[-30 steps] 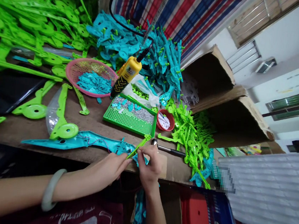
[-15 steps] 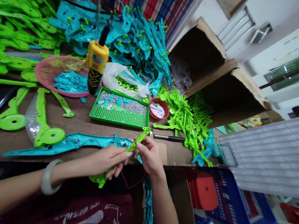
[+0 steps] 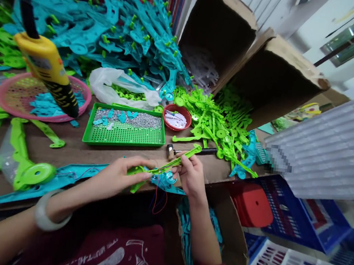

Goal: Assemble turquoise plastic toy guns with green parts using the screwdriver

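My left hand [image 3: 133, 172] is closed around one end of a long green plastic part [image 3: 174, 162]. The fingers of my right hand [image 3: 190, 172] pinch the same part nearer its other end, which points up and to the right. Thin red and blue wires [image 3: 156, 200] hang in a loop below it. Under both hands, along the table's front edge, lies a long turquoise plastic piece [image 3: 77, 174] with a wire running in it. Just beyond my right hand rests a hammer [image 3: 206, 151] with a black handle.
A yellow electric screwdriver [image 3: 46, 66] hangs at left above a pink basket [image 3: 2, 97]. Behind stand a green tray [image 3: 126, 137] of screws and a red bowl [image 3: 177, 126]. Turquoise parts [image 3: 130, 30] and green parts [image 3: 218, 128] are heaped behind. Cardboard boxes [image 3: 268, 45] stand at right.
The green part has come up over the turquoise piece and lies at a flatter angle, both hands still on it. The view has shifted, and the hanging screwdriver appears farther left and tilted.
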Demonstrator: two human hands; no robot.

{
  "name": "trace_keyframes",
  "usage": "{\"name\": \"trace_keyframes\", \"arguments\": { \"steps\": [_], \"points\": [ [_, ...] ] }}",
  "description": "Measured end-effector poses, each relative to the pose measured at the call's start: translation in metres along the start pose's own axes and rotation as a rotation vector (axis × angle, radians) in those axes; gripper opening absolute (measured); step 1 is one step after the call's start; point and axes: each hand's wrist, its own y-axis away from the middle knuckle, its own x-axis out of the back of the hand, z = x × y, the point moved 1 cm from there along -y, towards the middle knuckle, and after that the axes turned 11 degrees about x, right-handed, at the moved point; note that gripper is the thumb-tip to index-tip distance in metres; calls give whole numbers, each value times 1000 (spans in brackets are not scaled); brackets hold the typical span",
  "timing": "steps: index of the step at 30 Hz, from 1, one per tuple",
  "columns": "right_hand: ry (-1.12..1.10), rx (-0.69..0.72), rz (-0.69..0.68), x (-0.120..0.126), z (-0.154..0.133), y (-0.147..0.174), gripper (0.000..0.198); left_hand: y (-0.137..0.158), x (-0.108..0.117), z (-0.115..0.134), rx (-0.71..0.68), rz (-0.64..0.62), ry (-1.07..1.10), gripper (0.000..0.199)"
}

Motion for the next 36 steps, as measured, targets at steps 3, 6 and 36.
{"name": "trace_keyframes", "arguments": {
  "steps": [3, 6, 36],
  "points": [
    [52, 351, 248, 13, -18, 8, 18, -5, -21, -2, -39, 224, 287, 65],
    [311, 872, 389, 14, -33, 20, 11, -2, -62, -1, 5, -11, 541, 83],
    [-249, 243, 391, 63, -50, 3, 20, -20, -120, 26, -236, -252, 7, 49]
  ]
}}
